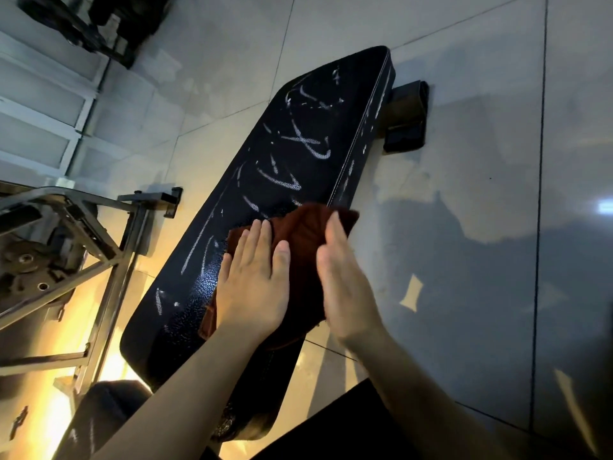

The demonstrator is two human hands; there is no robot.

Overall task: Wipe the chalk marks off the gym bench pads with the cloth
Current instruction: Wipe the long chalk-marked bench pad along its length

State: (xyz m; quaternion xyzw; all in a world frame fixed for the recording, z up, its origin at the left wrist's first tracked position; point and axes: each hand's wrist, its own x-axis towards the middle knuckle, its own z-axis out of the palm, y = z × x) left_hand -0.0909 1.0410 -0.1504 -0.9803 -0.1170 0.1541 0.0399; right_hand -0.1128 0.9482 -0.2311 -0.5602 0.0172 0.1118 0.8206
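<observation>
Tiled floor (464, 94); both hands flat on cloth (302, 240) atop chalk-marked bench pad (298, 144).

Both bare forearms reach forward side by side over the bench pad (298, 154). The left hand (253, 280) lies flat, palm down, fingers straight and close together, pressing on the pad's near half. The right hand (345, 277) stands on edge just beside it toward the pad's right edge, fingers straight, slightly blurred.
</observation>
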